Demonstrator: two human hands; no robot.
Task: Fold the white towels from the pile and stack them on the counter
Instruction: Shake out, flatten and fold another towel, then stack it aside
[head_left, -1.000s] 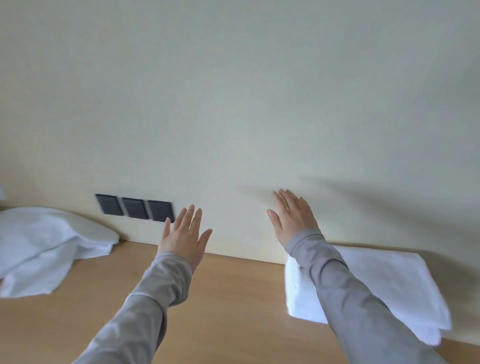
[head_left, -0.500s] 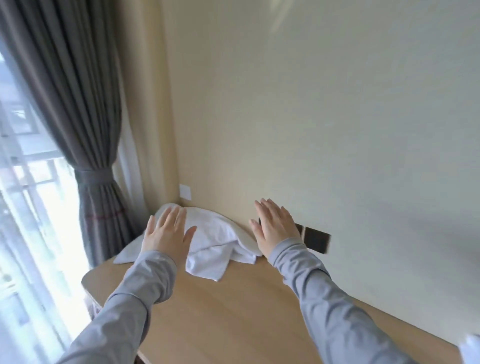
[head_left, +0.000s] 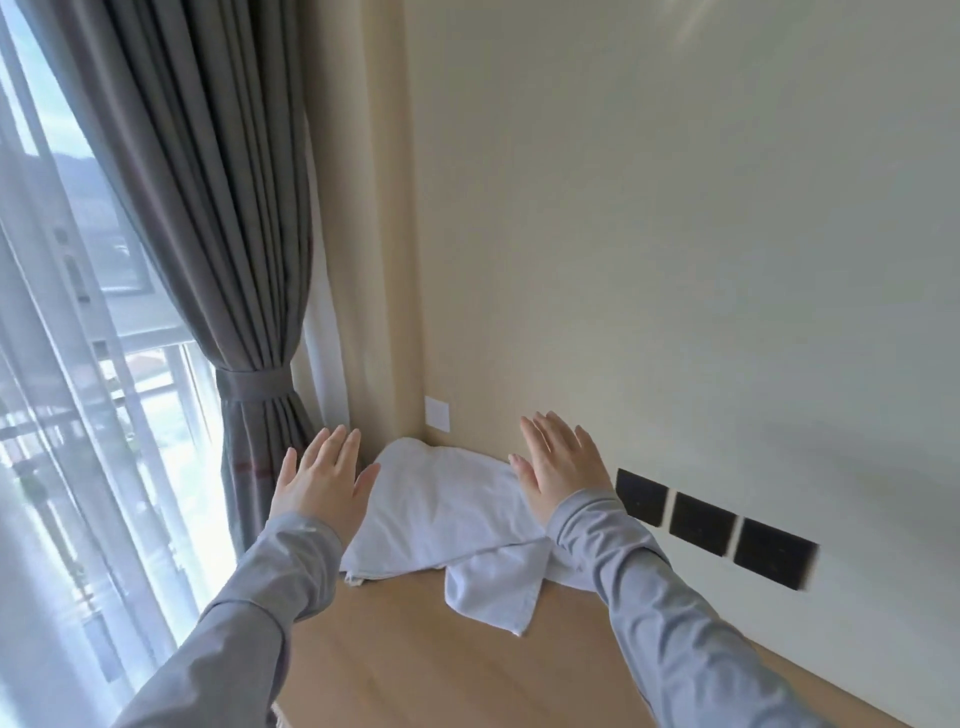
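Both hands, left hand (head_left: 324, 480) and right hand (head_left: 563, 467), hover flat, fingers apart and empty, over the unfolded towel pile (head_left: 447, 514) in the counter (head_left: 426, 660) corner; recommended: pinch one top layer's two corners only.

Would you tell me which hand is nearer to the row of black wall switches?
Right. The right hand hovers open just beside the black switches, over the towel pile; the left hand is beyond the pile, by the curtain.
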